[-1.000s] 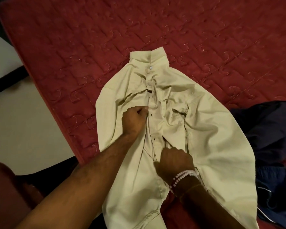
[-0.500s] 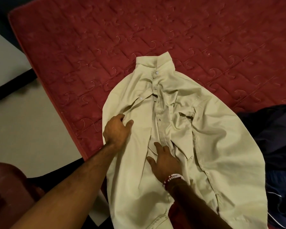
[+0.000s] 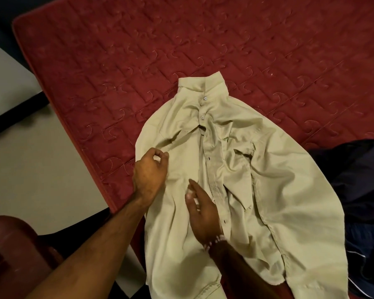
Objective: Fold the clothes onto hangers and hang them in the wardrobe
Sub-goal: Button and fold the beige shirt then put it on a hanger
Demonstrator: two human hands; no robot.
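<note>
1. The beige shirt is lying front-up on the red quilted mattress, collar pointing away from the person and its lower end hanging over the near edge.
2. The top buttons are sitting fastened under the collar, while the placket below is gaping and the chest is lying in rumpled folds.
3. The left hand is hovering over the shirt's left side, fingers curled loosely, thumb and forefinger nearly meeting, gripping nothing that I can see.
4. The right hand is resting just beside the button placket, fingers open and extended, holding nothing; a beaded bracelet is showing at the wrist.
5. Out on the right, a dark navy garment is lying bunched against the shirt's sleeve.
6. To the left, pale floor is showing beside the mattress.
</note>
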